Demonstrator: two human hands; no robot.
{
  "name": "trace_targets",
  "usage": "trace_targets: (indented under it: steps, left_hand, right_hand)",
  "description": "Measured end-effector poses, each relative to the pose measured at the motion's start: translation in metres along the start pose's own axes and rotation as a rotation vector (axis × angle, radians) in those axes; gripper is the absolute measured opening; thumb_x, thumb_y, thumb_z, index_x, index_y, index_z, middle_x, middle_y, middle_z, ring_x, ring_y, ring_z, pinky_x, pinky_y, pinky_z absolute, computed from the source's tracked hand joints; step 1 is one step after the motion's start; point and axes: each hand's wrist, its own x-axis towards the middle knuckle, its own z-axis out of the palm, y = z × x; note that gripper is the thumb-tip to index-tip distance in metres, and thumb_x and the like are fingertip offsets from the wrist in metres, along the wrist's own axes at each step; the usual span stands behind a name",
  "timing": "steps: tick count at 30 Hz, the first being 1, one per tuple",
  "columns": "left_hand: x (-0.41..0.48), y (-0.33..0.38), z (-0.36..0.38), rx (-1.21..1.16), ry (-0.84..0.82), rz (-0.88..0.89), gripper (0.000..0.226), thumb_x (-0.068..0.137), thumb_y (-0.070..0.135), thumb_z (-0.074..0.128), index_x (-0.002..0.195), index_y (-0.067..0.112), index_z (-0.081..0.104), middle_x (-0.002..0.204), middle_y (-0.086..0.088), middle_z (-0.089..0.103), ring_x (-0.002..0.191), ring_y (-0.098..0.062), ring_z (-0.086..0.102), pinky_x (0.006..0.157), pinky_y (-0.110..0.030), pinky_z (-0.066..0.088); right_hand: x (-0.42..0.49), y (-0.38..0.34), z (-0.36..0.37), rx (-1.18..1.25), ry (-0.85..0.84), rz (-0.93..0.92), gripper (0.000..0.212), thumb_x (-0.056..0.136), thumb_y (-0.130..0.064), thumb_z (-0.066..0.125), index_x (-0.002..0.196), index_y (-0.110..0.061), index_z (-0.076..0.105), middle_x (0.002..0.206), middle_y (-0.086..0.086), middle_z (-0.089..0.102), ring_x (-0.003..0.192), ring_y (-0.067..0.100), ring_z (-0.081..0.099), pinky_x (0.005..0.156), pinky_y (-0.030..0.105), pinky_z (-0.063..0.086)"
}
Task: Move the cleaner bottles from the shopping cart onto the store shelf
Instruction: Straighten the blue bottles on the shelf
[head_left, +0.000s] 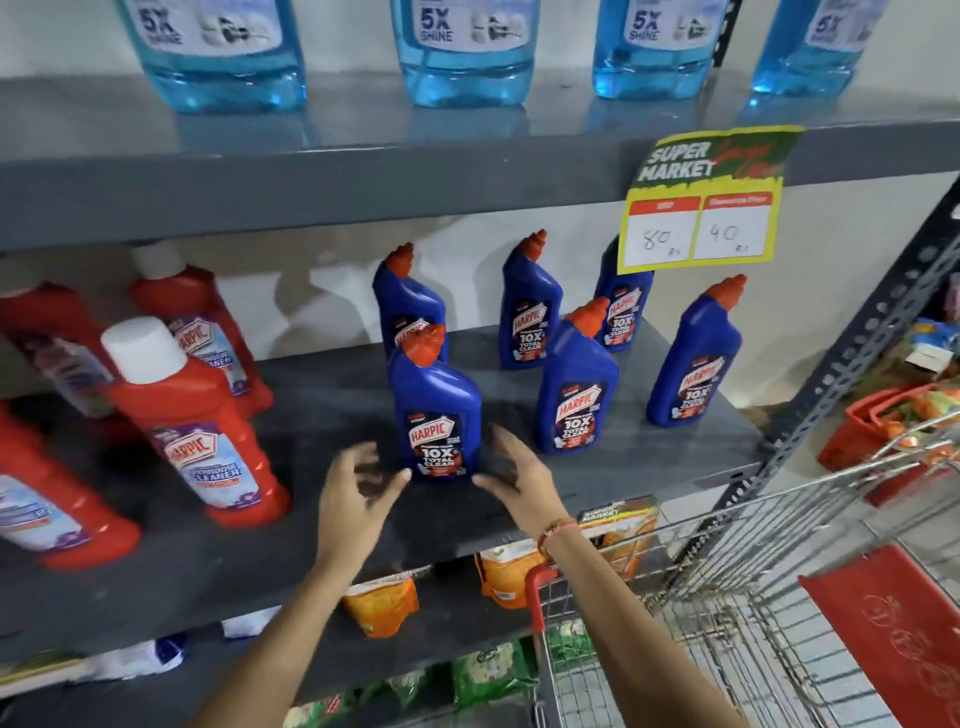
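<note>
A blue Harpic cleaner bottle (435, 410) with an orange-red cap stands upright near the front of the grey middle shelf (332, 525). My left hand (356, 499) is just left of its base, fingers spread, and my right hand (519, 478) is just right of it, also spread. Neither hand grips the bottle; the left thumb tip is at or almost at its base. Several more blue bottles (575, 379) stand behind and to the right. The wire shopping cart (727, 597) with a red handle sits at the lower right; no bottles are visible in the part that shows.
Red Harpic bathroom cleaner bottles (197, 426) crowd the shelf's left side. Pale blue bottles (462, 57) stand on the shelf above, with a yellow price sign (701, 208) hanging from its edge. Orange pouches (382, 605) lie on the shelf below. A red basket (872, 431) sits far right.
</note>
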Motion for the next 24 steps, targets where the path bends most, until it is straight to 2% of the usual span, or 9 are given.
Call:
trace_targets:
  steps: [2,4,7,9,12,17,19,20,24]
  left_hand:
    - [0.016,-0.008,0.004,0.026,-0.167,-0.055,0.068,0.071,0.022,0.078,0.131,0.011,0.045,0.117,0.000,0.060,0.098,-0.017,0.062,0.084,-0.024,0.049]
    - [0.023,-0.012,0.012,0.071,-0.275,-0.051,0.061,0.073,0.023,0.076,0.127,0.011,0.049,0.120,-0.004,0.063,0.109,-0.013,0.058,0.092,-0.029,0.045]
    - [0.023,-0.014,0.022,0.185,-0.238,0.006,0.042,0.076,0.031,0.073,0.108,0.008,0.059,0.112,-0.010,0.069,0.105,-0.023,0.063,0.085,-0.034,0.049]
    - [0.021,-0.015,0.025,0.204,-0.186,0.032,0.041,0.074,0.036,0.073,0.101,0.009,0.061,0.103,-0.011,0.072,0.096,-0.027,0.066,0.077,-0.036,0.051]
    - [0.020,-0.017,0.027,0.207,-0.181,0.044,0.042,0.074,0.040,0.072,0.102,0.010,0.062,0.101,-0.010,0.073,0.094,-0.026,0.067,0.076,-0.037,0.053]
    - [0.020,-0.019,0.026,0.181,-0.178,0.041,0.046,0.072,0.047,0.069,0.100,0.012,0.062,0.099,-0.007,0.073,0.091,-0.024,0.067,0.075,-0.039,0.053]
    - [0.020,-0.016,0.027,0.175,-0.185,0.008,0.040,0.074,0.041,0.072,0.097,0.010,0.062,0.098,-0.007,0.073,0.091,-0.023,0.067,0.075,-0.036,0.052]
    - [0.020,-0.015,0.026,0.168,-0.195,-0.011,0.039,0.074,0.039,0.072,0.097,0.010,0.062,0.099,-0.007,0.072,0.092,-0.022,0.067,0.075,-0.034,0.051]
    - [0.015,-0.004,0.012,0.033,-0.229,-0.058,0.045,0.079,0.026,0.070,0.119,0.009,0.058,0.121,-0.005,0.064,0.110,-0.013,0.058,0.087,-0.023,0.044]
  right_hand:
    - [0.008,-0.006,0.010,0.051,-0.069,0.033,0.068,0.080,-0.005,0.067,0.138,-0.014,0.034,0.130,0.001,0.053,0.121,0.012,0.047,0.106,0.028,0.038]
    - [0.013,-0.007,0.017,0.028,-0.048,0.042,0.064,0.081,-0.006,0.067,0.136,-0.012,0.036,0.128,0.008,0.057,0.117,0.012,0.051,0.104,0.030,0.041]
    - [0.018,-0.005,0.014,0.010,-0.054,0.055,0.057,0.082,-0.009,0.067,0.133,-0.009,0.041,0.125,0.011,0.060,0.115,0.015,0.054,0.102,0.028,0.042]
    - [0.024,-0.004,0.010,-0.043,-0.080,0.048,0.052,0.082,-0.012,0.067,0.129,-0.007,0.045,0.123,0.013,0.062,0.116,0.020,0.057,0.103,0.032,0.044]
    - [0.028,-0.003,0.006,-0.087,-0.118,0.055,0.049,0.082,-0.014,0.066,0.127,-0.004,0.047,0.124,0.013,0.063,0.116,0.020,0.057,0.104,0.036,0.044]
    - [0.030,0.000,0.010,-0.061,-0.115,0.090,0.053,0.083,-0.013,0.065,0.131,-0.005,0.044,0.127,0.009,0.060,0.118,0.016,0.055,0.103,0.024,0.043]
    - [0.028,-0.003,0.009,-0.057,-0.117,0.099,0.049,0.083,-0.011,0.065,0.128,-0.004,0.047,0.121,0.003,0.060,0.113,0.012,0.055,0.090,0.004,0.043]
    - [0.027,-0.005,0.009,-0.047,-0.102,0.104,0.047,0.082,-0.009,0.066,0.126,-0.004,0.049,0.118,0.003,0.061,0.111,0.011,0.056,0.083,-0.003,0.042]
    - [0.015,-0.007,0.012,0.039,0.085,0.142,0.040,0.076,-0.005,0.072,0.114,-0.004,0.059,0.108,0.007,0.068,0.100,0.011,0.061,0.076,-0.002,0.045]
